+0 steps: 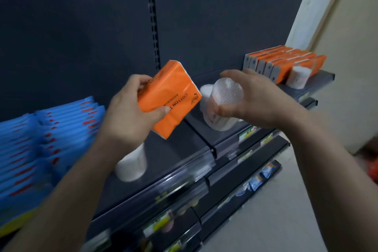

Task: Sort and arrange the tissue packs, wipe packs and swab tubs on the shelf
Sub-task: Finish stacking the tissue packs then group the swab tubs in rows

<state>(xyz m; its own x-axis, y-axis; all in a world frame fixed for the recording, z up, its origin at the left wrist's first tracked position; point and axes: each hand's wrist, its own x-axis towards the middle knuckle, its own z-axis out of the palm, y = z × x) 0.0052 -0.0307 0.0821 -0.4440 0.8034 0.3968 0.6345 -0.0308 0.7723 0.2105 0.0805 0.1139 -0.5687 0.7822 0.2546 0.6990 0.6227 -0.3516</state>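
Tissue pack [171, 98] is hanging tilted over shelf [167, 159], L hand [131, 112] clamping it, thumb on front, fingers behind. R hand [257, 100] is curling fingers round swab tub [225, 100], prob lifted off shelf, base blurred. Wipe packs [51, 139] sitting far left.

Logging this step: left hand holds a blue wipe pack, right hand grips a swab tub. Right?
No: in the head view the left hand holds an orange tissue pack instead; the right hand does grip a swab tub.
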